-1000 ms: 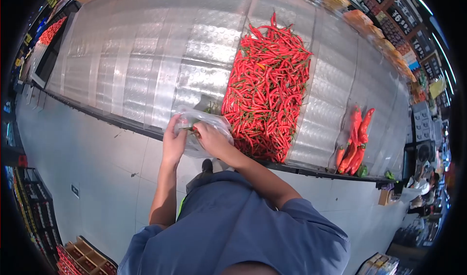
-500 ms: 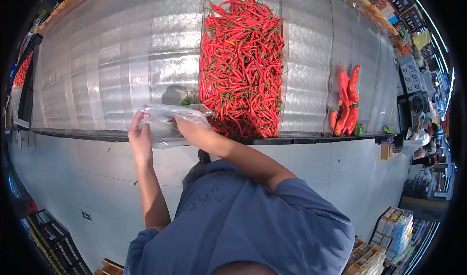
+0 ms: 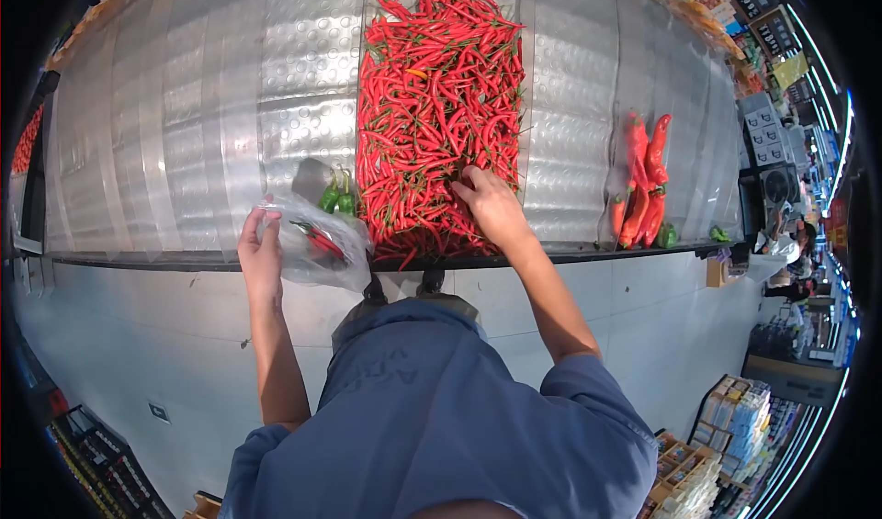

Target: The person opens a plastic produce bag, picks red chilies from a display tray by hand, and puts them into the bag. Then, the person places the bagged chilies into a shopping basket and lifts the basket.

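Observation:
My left hand [image 3: 262, 251] pinches the rim of a clear plastic bag [image 3: 308, 266] at the front edge of the display. Several red chili peppers [image 3: 323, 242] with green stems show through the bag. My right hand [image 3: 496, 211] is at the lower right part of a large heap of red chili peppers [image 3: 432, 106]. Its thumb and forefinger point left into the heap with a small gap between them. I see no pepper lifted in them. The undersides of the fingers are hidden.
Green peppers [image 3: 338, 197] lie behind the bag, left of the heap. Larger red peppers [image 3: 648, 188] and a green pepper piece [image 3: 667, 236] lie at the right. The stand's dark front edge [image 3: 570, 257] runs before me. A person [image 3: 785, 248] is far off at the right.
My right hand has left the bag and moved right onto the chili heap. The bag now sags lower from my left hand, with the chilies inside visible.

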